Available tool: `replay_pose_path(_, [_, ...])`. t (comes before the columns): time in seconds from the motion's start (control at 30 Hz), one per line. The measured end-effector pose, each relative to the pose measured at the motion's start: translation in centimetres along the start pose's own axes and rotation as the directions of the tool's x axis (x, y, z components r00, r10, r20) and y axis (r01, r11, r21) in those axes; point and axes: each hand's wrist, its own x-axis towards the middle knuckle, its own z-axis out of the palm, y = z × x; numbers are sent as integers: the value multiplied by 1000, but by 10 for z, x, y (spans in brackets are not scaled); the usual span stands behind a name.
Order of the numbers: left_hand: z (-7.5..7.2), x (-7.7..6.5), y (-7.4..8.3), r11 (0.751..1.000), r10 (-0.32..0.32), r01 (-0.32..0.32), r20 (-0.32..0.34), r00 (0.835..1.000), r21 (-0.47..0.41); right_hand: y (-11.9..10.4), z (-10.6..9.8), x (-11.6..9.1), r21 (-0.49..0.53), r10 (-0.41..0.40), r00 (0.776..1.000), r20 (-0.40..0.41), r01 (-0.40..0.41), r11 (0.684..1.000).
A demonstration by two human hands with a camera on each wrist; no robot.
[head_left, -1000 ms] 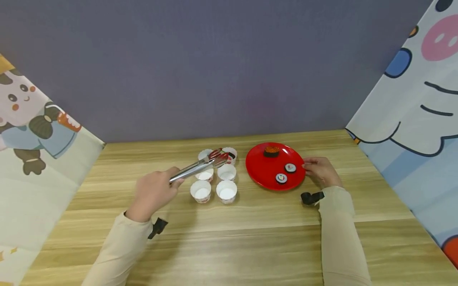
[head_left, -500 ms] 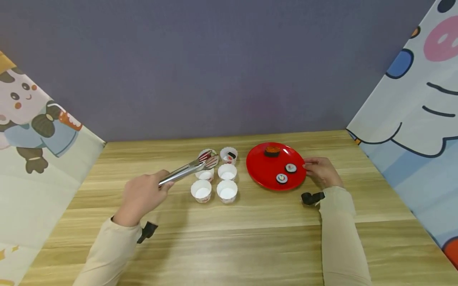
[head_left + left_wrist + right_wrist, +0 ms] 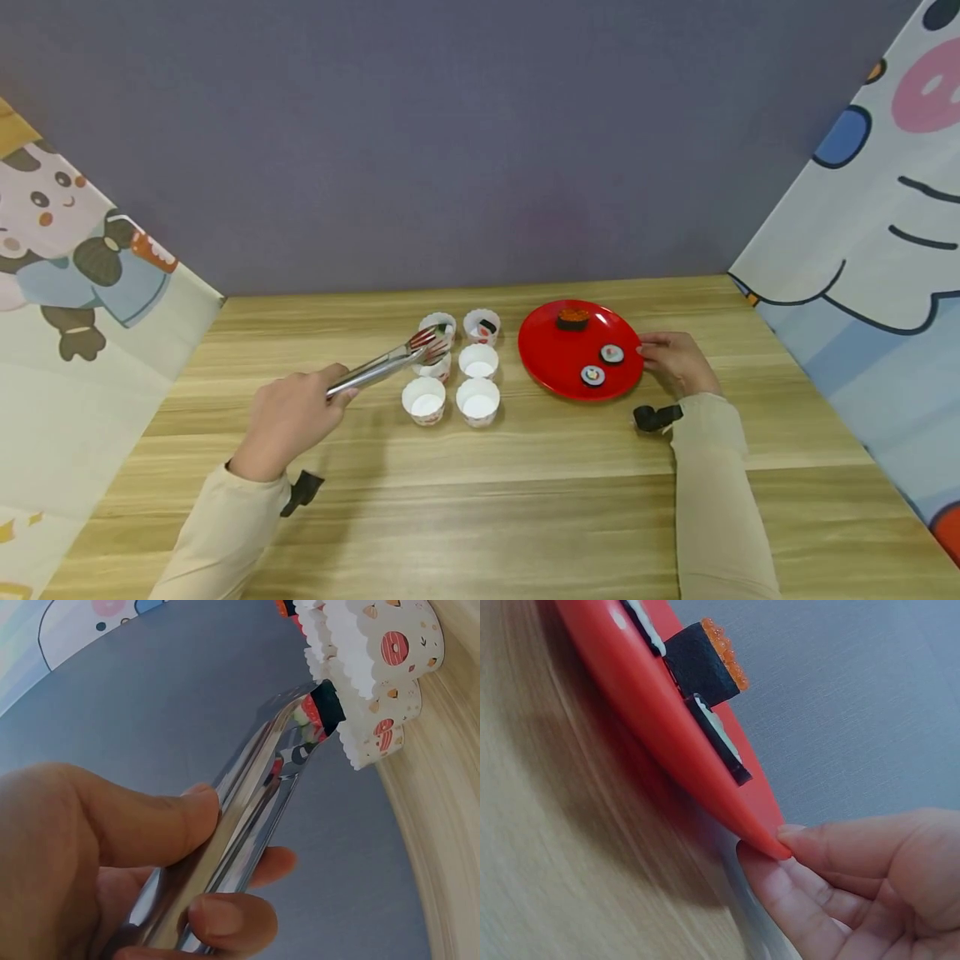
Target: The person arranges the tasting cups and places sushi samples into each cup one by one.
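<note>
My left hand (image 3: 296,417) grips metal tongs (image 3: 375,367), thumb on one side and fingers on the other. Their tips hover over the left column of paper cups, by the back-left cup (image 3: 437,322). A dark-wrapped sushi piece (image 3: 327,706) shows at the tips in the left wrist view; whether they touch it I cannot tell. My right hand (image 3: 678,360) pinches the right rim of a red plate (image 3: 551,367) between thumb and fingers. On the plate lie a roe-topped sushi (image 3: 573,318) and two round sushi rolls, one (image 3: 612,354) near the hand, another (image 3: 592,376) nearer the front.
White paper cups stand in two columns left of the plate. The back-right cup (image 3: 482,323) holds a black-and-red sushi piece. Two front cups, left (image 3: 423,400) and right (image 3: 477,402), face me. A grey wall (image 3: 480,150) rises behind the wooden table (image 3: 487,508).
From above the back-right cup, the left hand and tongs have moved left and toward me. A dark green piece now shows in the back-left cup. The right hand stays on the plate.
</note>
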Motion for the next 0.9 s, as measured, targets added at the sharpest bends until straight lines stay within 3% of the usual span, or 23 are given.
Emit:
replay_pose_path(0.23, [0,-1,-1,1000,1,-1,9,1000,11,2,-1,0,21,-18,1000,8,17,1000])
replay_pose_path(0.6, [4,1,-1,1000,-2,2,79,997,10,2,-1,0,25,-16,1000,3,16,1000])
replay_pose_path(0.9, [7,3,-1,1000,-1,0,84,996,18,0,-1,-3,47,-13,1000,4,13,999])
